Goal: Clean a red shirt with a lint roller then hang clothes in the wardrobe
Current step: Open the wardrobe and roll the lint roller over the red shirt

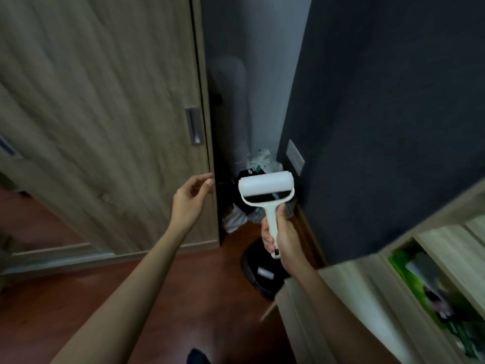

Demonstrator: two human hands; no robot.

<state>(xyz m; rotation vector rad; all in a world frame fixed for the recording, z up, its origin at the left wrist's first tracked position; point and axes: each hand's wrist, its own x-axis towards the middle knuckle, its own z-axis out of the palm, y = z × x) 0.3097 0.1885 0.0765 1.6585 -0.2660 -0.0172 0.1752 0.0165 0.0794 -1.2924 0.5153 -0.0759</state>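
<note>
We are early on: our right hand (284,237) grips the lint roller (265,185) by its handle, and our left hand (190,200), fingers loosely open, is at the sliding wardrobe door (105,127) edge. No red shirt shows. Sliding the door likely comes next. A robot vacuum (262,274) and bagged clutter (259,161) crowd the floor ahead.

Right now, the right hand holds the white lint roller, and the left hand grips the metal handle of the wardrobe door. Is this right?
Not quite. The head view shows the left hand at the edge of the wardrobe door, below the metal handle, not on it. The right hand does hold the lint roller.
</note>
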